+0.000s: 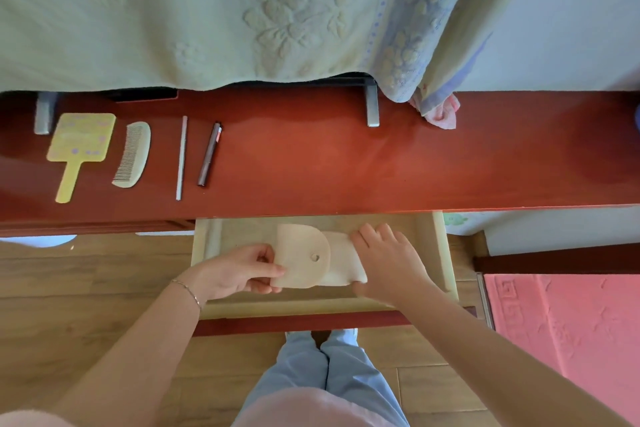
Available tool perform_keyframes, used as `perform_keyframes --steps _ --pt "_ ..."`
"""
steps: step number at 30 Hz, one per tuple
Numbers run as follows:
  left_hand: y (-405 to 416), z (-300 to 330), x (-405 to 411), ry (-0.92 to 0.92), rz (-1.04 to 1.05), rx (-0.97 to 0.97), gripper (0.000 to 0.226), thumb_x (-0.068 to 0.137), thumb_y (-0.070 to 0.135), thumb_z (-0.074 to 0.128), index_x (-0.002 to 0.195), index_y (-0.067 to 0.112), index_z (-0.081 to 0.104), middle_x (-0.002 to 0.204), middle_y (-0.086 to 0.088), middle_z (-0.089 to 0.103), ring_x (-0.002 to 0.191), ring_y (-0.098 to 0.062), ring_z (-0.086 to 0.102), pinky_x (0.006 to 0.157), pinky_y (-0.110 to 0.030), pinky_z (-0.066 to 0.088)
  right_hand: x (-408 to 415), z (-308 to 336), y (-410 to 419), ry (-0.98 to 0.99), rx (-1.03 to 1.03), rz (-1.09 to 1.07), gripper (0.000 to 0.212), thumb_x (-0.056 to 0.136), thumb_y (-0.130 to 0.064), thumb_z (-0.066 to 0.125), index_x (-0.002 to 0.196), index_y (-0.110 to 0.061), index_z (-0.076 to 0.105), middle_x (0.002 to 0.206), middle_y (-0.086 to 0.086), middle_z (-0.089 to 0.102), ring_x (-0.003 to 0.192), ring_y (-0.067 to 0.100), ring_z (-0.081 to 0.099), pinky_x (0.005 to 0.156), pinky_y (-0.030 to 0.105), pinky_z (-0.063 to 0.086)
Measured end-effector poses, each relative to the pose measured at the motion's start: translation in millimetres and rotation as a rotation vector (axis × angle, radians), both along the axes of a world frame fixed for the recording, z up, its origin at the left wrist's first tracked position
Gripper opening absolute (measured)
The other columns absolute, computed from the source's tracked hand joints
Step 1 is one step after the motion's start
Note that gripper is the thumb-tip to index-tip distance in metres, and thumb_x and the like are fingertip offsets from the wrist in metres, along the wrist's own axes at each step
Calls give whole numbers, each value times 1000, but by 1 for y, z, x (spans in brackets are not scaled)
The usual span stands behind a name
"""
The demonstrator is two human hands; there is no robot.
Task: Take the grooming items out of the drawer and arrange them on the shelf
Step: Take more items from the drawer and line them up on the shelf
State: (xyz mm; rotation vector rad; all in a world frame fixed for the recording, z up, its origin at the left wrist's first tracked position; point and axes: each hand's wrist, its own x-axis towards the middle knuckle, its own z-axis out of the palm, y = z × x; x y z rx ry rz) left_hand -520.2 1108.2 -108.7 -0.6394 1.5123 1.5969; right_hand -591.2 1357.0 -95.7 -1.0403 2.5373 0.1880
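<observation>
My left hand (242,272) has its grip pinched on the flap edge of the cream pouch (313,258); my right hand (388,258) lies fingers curled over its other end. The pouch sits over the open drawer (441,253), long axis left-right, rounded flap pointing right. Risk, as I judge it: the flap looks unfastened, so lifting by it alone could spill contents or let the body sag. On the red shelf (346,163): 4 items already laid out, mirror (81,144), comb (133,154), white stick (181,158), brown pencil (209,154), long axes roughly front-to-back.
</observation>
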Motion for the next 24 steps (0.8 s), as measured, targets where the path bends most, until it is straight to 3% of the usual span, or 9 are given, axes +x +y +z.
perform_keyframes --steps 5,9,13,17,21,24 --pt "-15 41 1 131 59 -15 18 84 6 63 80 8 46 74 -4 58 67 -13 63 60 -20 50 2 21 -1 114 -195 -45 71 54 -59 65 110 -14 58 98 1 59 78 24 55 66 35 50" --pt "-19 57 -26 308 240 -153 12 86 14 63 87 7 54 74 -3 55 65 -10 55 70 -26 45 -19 36 -18 169 -232 -132 70 59 -59 54 113 -15 54 101 1 56 84 26 54 70 38 48" --pt "-17 54 -80 377 504 -291 15 90 15 55 102 5 58 89 -5 60 80 -13 56 77 -26 48 -49 37 -52 74 -220 -316 74 69 -60 58 126 -17 41 117 0 45 102 26 45 83 36 40" --pt "-23 37 -131 407 657 -343 6 91 14 53 93 12 59 105 -7 58 95 -14 57 74 -21 50 -72 26 -83 -28 -273 -501 72 71 -59 60 126 -16 40 120 3 42 106 27 41 86 37 37" --pt "-33 23 -158 464 684 -441 19 89 10 57 107 6 59 97 -3 57 84 -9 56 70 -19 51 -83 21 -100 -59 -287 -584 72 71 -60 60 123 -14 43 118 4 41 107 28 41 86 38 36" --pt "-47 10 -171 475 665 -550 20 86 13 59 106 11 61 91 2 57 77 -7 55 82 -32 54 -85 20 -109 -146 -317 -591 69 77 -60 58 124 -12 42 120 5 40 109 27 40 90 39 39"
